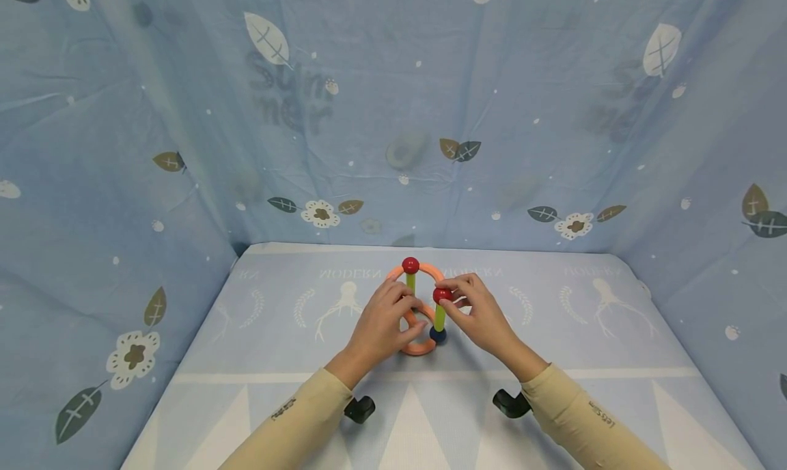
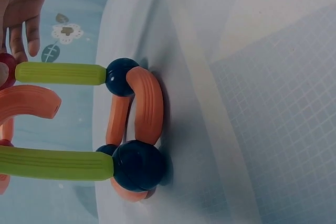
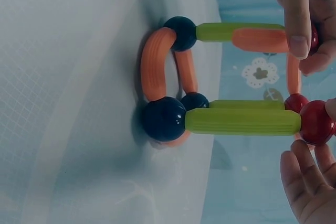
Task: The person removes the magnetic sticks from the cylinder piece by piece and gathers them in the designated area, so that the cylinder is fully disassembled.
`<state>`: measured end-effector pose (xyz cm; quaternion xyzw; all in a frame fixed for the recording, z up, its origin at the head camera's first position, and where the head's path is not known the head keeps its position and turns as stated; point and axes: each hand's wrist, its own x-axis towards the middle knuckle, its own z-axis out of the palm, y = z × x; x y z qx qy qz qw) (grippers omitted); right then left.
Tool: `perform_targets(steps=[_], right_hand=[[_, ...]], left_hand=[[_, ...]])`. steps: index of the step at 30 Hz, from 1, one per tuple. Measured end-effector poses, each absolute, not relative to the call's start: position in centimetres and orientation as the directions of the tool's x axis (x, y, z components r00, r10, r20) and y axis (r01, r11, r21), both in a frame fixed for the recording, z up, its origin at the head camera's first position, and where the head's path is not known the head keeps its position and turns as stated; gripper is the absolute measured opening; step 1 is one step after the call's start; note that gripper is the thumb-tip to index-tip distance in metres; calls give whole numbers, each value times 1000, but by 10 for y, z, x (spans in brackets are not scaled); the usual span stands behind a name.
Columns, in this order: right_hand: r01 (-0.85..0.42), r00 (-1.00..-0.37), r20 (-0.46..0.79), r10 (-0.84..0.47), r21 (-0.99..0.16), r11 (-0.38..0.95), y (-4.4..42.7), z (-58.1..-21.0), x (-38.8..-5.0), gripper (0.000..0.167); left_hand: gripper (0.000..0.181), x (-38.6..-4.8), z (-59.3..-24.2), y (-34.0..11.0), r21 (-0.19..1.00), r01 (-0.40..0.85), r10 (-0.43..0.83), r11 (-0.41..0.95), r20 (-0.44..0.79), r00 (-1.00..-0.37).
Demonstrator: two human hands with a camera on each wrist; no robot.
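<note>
A toy frame of magnetic sticks and balls stands on the table. Blue balls [image 3: 164, 118] and curved orange sticks [image 3: 154, 64] form its base ring, with upright green sticks [image 3: 243, 121] topped by red balls [image 1: 410, 265]. My right hand [image 1: 482, 316] pinches the front right red ball [image 1: 441, 294] between thumb and fingers. On the frame's left side, my left hand [image 1: 384, 320] pinches a curved orange stick [image 2: 31, 102] at top level, its thumb close to another red ball [image 3: 314, 39]. This stick's other end is free, apart from the right-hand ball. My left hand hides the left upright in the head view.
Underneath is a pale printed table cover [image 1: 258, 347] with white triangles near the front. A blue patterned curtain [image 1: 369, 115] encloses the back and sides. Dark wrist camera parts [image 1: 359, 409] show below both forearms.
</note>
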<state>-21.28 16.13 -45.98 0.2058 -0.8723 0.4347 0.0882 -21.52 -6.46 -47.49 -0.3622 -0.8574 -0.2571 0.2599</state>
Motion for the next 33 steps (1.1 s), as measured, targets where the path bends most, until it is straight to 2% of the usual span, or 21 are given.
perform_targets(steps=[8,14,22,33], right_hand=[[-439,-899,350,-265,-714,546,163,-461,-212,52],[-390,-921,310,-237,-724,569,165,-464,-212,65],[-344,-939,255,-232,-740,577,169,-470,-209,68],[-289,-956,197,-217,-755,589,175,-487,-205,67]], left_hand=[[31,-215,-467,-72,272,719,444,640,632,-635],[35,-216,-463,-83,320,690,389,649,640,-662],[48,-213,-469,-101,415,621,293,665,620,-728],[44,-215,-487,-121,509,550,210,663,578,-788]])
